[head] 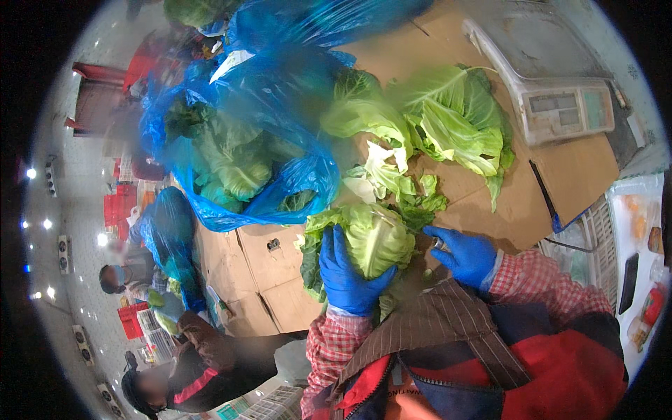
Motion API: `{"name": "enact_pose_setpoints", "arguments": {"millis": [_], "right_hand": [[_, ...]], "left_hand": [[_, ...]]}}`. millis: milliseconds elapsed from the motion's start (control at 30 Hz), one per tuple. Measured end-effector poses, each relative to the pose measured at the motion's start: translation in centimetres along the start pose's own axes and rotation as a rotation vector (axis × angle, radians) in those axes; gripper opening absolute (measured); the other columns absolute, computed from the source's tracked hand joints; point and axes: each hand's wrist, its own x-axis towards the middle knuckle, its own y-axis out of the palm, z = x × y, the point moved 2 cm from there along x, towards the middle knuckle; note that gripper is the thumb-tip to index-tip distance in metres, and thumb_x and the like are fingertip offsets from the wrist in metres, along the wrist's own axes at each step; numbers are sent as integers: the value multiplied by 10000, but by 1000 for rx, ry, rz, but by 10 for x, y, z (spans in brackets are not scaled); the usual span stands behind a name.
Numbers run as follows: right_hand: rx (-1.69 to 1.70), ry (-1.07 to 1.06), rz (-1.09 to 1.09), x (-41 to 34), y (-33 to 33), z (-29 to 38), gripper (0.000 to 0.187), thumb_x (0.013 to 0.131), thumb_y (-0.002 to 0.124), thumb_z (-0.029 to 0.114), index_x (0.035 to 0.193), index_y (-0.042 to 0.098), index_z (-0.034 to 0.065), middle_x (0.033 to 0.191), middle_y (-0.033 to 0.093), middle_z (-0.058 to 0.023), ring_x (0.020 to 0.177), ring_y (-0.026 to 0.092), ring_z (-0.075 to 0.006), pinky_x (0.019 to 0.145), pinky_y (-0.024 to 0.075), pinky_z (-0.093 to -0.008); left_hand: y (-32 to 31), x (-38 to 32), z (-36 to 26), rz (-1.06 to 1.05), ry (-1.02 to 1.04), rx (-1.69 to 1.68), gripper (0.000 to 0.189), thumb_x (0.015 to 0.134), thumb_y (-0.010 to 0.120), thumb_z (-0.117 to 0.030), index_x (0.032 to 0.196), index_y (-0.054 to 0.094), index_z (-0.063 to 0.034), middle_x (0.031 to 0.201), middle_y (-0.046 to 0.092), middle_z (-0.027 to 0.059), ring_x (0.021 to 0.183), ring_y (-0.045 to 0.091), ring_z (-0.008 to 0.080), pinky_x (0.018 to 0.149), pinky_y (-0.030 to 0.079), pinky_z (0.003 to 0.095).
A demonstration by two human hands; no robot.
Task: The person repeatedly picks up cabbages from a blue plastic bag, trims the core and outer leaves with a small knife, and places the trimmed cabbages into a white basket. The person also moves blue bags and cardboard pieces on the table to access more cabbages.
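Observation:
My left hand (349,278), in a blue glove, rests with spread fingers on a head of cabbage (380,241) in front of me. Just right of the cabbage is my right hand (462,254), also blue-gloved, curled around a small tool with a metallic end; most of that tool is hidden in the fingers. Loose green cabbage leaves (462,136) and torn pale pieces (383,168) lie beyond on the cardboard (488,215). An open blue plastic bag (320,178) at the left holds leafy cabbages (236,157).
A weighing scale (567,110) stands at the back right. White plastic crates (598,247) and a dark phone-like object (628,283) are at the right. More blue bags (336,21) lie at the back. Co-workers (210,367) stand at the left beside another blue bag (170,236).

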Motion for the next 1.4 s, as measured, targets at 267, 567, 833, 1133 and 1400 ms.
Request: {"name": "enact_pose_setpoints", "arguments": {"millis": [267,567,833,1133,1400], "right_hand": [[-388,96,89,13,18,11,386,812,467,268,1136,402,69,810,542,-180,638,556,-312,525,445,-391],[-602,33,141,27,12,15,207,808,425,217,904,432,33,727,539,-194,594,543,-348,474,428,-427],[-612,190,192,66,23,14,176,803,375,155,889,425,9,683,542,-199,648,558,-368,532,433,-456],[-594,276,293,21,15,6,212,778,429,167,923,418,13,756,565,-205,661,559,-369,560,436,-452],[-444,345,251,55,55,-54,290,788,428,226,1001,436,29,829,549,-252,757,533,-419,661,428,-464]], "left_hand": [[-1,3,-3,14,-21,37,983,482,758,-348,1239,246,13,1207,328,253,1071,359,390,904,302,439],[0,6,-5,-6,53,75,972,491,741,-405,1227,273,25,1185,361,247,1040,384,381,868,320,442],[7,9,-9,10,-22,192,962,504,705,-499,1205,308,28,1160,400,216,990,425,356,811,340,428],[7,-2,-6,-22,36,177,919,522,685,-507,1223,320,-38,1195,370,195,1031,384,347,822,306,432],[3,1,31,-91,-11,-190,914,486,742,-392,1187,342,37,1125,435,207,968,444,363,828,348,417]]}}
